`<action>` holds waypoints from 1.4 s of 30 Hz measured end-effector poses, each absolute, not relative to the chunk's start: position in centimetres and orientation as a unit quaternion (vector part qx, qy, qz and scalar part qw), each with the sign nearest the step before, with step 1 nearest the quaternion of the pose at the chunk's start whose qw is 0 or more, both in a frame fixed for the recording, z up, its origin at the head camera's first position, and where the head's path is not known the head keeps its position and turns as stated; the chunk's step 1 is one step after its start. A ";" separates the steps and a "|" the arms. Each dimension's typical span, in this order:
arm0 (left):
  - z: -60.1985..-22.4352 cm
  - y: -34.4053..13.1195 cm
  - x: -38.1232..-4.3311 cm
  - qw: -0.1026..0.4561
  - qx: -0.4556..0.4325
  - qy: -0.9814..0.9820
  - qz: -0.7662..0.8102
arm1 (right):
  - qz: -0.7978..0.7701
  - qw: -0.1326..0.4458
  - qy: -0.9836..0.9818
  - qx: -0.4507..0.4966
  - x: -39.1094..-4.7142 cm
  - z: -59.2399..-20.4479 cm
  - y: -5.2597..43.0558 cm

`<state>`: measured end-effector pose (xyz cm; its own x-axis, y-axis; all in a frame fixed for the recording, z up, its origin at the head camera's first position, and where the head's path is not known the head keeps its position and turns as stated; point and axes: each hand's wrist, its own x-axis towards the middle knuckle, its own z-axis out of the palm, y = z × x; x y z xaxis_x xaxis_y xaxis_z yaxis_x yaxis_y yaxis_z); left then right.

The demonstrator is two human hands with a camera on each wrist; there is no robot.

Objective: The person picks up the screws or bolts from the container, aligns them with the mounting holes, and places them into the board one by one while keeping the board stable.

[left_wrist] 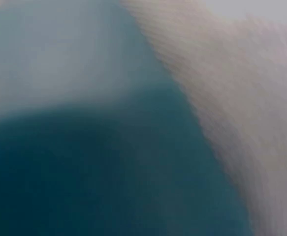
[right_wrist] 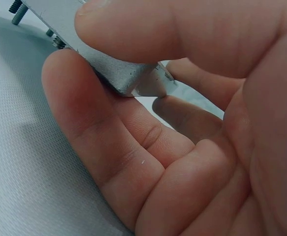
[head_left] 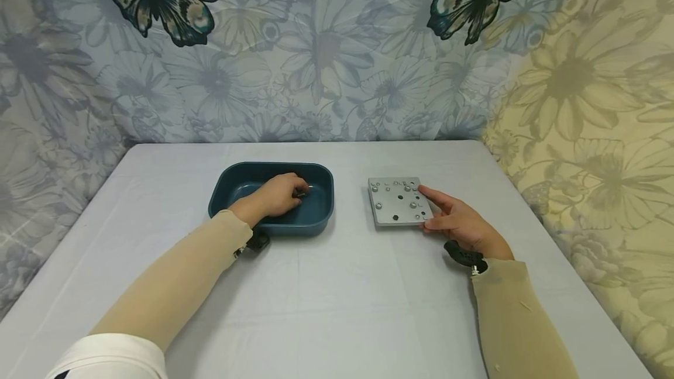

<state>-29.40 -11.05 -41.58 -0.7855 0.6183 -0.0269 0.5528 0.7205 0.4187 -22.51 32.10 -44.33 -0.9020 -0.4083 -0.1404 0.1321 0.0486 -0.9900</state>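
Note:
My right hand grips the right edge of a square silver metal plate with holes and screw heads on its face. In the right wrist view the thumb lies on top of the plate and other fingers reach under it. Screw ends stick out below. My left hand reaches into a dark teal plastic tray, its fingers curled. A small dark piece shows between thumb and fingers; its kind is too small to tell. The left wrist view is a blur of the tray's wall.
Both things are on a table with a white cloth, the tray left of the plate. A patterned fabric backdrop with flowers and butterflies stands behind the table and along its sides.

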 end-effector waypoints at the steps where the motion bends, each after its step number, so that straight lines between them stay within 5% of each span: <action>1: -41.6 -11.1 -29.4 0.082 0.317 0.924 0.198 | -0.683 0.198 0.696 -0.099 -22.5 -44.3 32.1; 26: -41.5 -11.2 -29.2 0.061 0.291 0.931 0.210 | -0.682 0.197 0.697 -0.098 -22.5 -44.5 32.2; 42: -38.8 -12.1 -28.0 0.156 0.085 0.815 0.551 | -0.683 0.199 0.696 -0.099 -22.3 -44.4 32.0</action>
